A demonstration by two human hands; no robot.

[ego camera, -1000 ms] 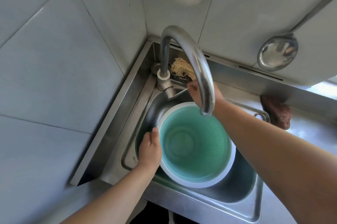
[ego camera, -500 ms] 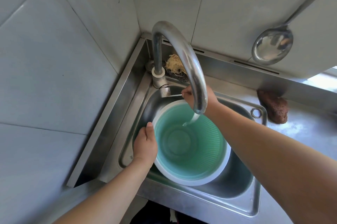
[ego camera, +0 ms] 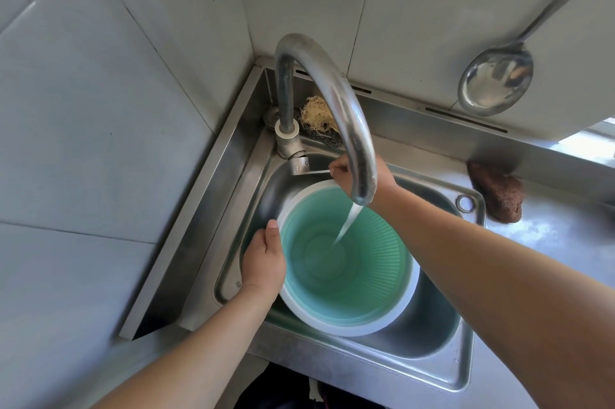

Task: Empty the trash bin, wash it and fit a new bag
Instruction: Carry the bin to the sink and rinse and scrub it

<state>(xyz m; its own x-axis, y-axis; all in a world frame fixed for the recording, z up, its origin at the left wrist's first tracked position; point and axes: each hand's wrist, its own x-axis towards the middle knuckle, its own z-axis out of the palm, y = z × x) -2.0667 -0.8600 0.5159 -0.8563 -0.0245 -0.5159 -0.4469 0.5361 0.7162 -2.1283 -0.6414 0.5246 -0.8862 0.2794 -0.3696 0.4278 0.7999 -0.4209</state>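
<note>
The green trash bin (ego camera: 346, 262) is standing upright in the steel sink (ego camera: 432, 365), its open mouth facing up, its white rim leaning toward the front wall of the basin. No bag or rubbish is showing inside. Water (ego camera: 347, 224) is running from the curved faucet (ego camera: 332, 102) in a slanted stream and landing on the bin's floor, slightly right of centre.

The left hand (ego camera: 264, 262) is gripping the bin's left rim: the thumb is lying along the top edge, while the remaining fingers are curling over the outer wall, out of sight. The right hand (ego camera: 362, 175) is reaching behind the spout, fingertips pinched closed on the thin faucet lever (ego camera: 316, 171); part of that hand is hidden by the spout.

Finding: the washing stage appears to be under way, with filling just begun. The bin's long axis is running vertically, directly below the spout mouth, and it is lying immediately right of the left hand's fingers. The left hand is the nearer one; the right is occupied just beyond the far rim. Any tilting or swirling would likely fall to the left hand.

A ladle (ego camera: 496, 79) is hanging on the wall; scourers (ego camera: 316, 119) are lying by the faucet base.
</note>
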